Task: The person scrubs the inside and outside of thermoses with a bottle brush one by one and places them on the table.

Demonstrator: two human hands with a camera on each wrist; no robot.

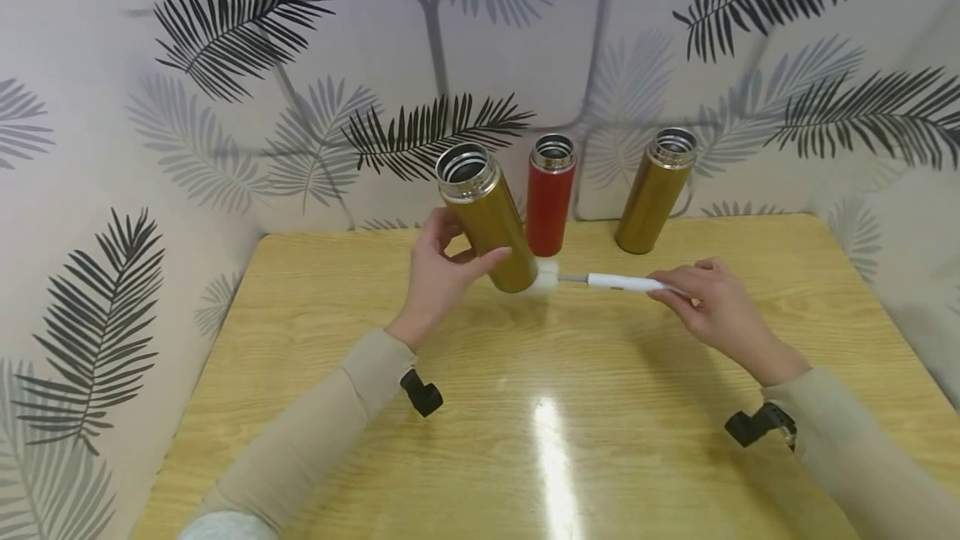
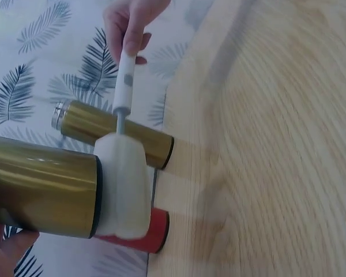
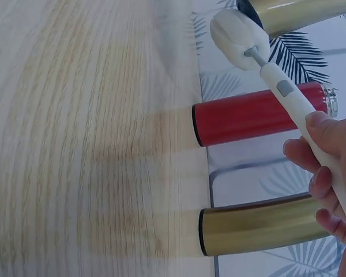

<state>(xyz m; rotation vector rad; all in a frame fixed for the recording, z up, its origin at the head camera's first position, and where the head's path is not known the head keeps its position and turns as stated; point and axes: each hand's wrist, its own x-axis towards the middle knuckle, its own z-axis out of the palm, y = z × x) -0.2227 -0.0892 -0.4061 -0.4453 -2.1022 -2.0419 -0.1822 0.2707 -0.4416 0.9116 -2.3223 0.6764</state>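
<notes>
Where the head view is read from left to right, the items stand as follows.

Left hand [image 1: 438, 277]: fingers and thumb curled round the lower body of the tilted gold flask; in the left wrist view only a thumb edge shows at the bottom corner.
Tilted gold flask [image 1: 486, 219]: lidless, held off the worktop [image 1: 525, 440], mouth leaning up and to the left, base down toward the sponge; its mouth is cut off in the left wrist view.
Sponge brush [image 1: 600, 280]: white foam head touching the flask's base, white handle running right; how hard it presses cannot be told.
Red flask [image 1: 550, 194]: upright at the back edge, lidless, its lower part hidden behind the tilted gold flask.
Second gold flask [image 1: 655, 190]: upright just beside the red flask, lidless, apart from both hands.
Right hand [image 1: 712, 298]: fingers pinching the end of the brush handle; the handle's tip is hidden inside the grip.
</notes>
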